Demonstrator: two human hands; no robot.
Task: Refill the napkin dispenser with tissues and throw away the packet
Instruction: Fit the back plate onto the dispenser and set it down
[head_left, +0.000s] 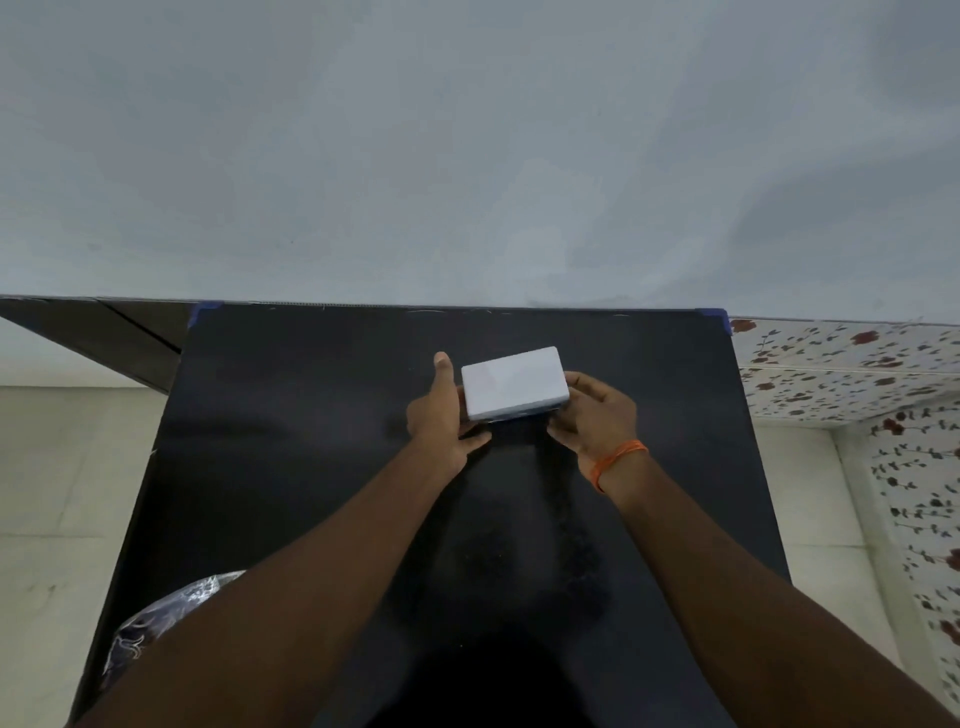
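Note:
A white rectangular block of tissues is held just above the middle of the black table. My left hand grips its left end with the thumb pointing up along the side. My right hand, with an orange thread at the wrist, grips its right end with curled fingers. A thin dark, glossy edge shows under the block's near side. I cannot tell whether that edge belongs to a dispenser or a wrapper. No separate dispenser is visible.
The table's far edge meets a plain grey wall. A shiny crumpled plastic bag sits by the table's near left edge, partly behind my left forearm. Floral-patterned tiles are at the right, pale floor at the left.

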